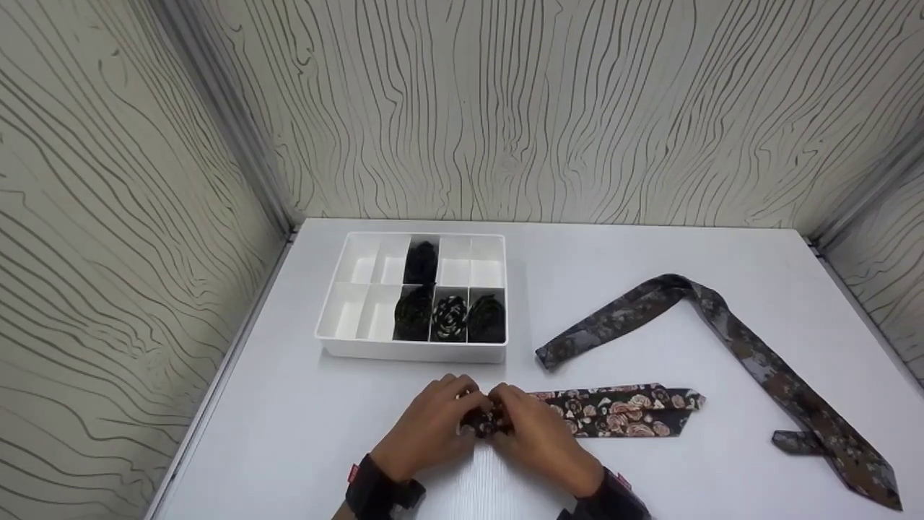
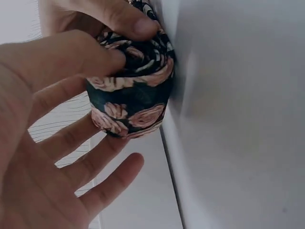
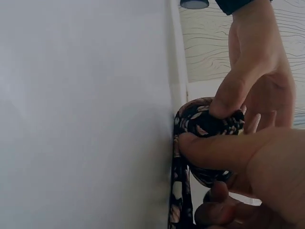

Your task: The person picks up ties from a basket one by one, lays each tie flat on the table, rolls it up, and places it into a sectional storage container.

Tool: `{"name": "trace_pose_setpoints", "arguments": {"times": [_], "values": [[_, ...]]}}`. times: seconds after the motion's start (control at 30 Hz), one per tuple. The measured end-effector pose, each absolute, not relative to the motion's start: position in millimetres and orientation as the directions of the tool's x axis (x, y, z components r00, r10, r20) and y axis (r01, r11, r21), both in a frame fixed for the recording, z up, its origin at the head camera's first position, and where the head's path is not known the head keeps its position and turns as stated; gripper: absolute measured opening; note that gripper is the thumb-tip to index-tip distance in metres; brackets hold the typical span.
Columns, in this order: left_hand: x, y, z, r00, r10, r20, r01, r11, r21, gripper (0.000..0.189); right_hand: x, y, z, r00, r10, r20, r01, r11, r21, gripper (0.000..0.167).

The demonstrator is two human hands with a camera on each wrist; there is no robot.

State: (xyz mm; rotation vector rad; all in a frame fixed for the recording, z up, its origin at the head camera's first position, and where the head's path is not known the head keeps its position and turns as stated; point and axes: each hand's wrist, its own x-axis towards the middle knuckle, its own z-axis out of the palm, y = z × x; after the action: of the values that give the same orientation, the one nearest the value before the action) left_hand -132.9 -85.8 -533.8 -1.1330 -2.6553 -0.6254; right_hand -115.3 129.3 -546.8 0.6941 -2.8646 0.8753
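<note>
A dark necktie with pink roses point(image 1: 621, 412) lies partly flat near the front of the table, its left part wound into a roll point(image 2: 133, 105). My left hand point(image 1: 437, 426) grips the roll from the left, thumb on its coiled face and fingers around the far side. From the right, my right hand point(image 1: 538, 430) holds the same roll, its thumb pressed near where the flat strip meets the coil, as the right wrist view shows. The pointed tie ends stretch out to the right of the hands. Both hands hide much of the roll in the head view.
Behind the hands stands a white divided box point(image 1: 411, 352); several compartments hold rolled dark ties, such as a black-and-white patterned roll point(image 1: 450, 318). A dark brown-grey floral necktie point(image 1: 758, 354) lies bent across the right side of the white table point(image 1: 289, 433). Patterned panels enclose the table.
</note>
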Motion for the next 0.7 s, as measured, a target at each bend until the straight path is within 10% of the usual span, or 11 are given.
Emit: {"name": "trace_pose_setpoints", "arguments": {"times": [0.7], "values": [[-140,-82,-531,-0.665,0.66,0.35,0.744,0.628,0.229,0.037,-127,141,-551,-0.909,-0.404,0.103,-0.387,0.726,-0.569,0.052]]}}
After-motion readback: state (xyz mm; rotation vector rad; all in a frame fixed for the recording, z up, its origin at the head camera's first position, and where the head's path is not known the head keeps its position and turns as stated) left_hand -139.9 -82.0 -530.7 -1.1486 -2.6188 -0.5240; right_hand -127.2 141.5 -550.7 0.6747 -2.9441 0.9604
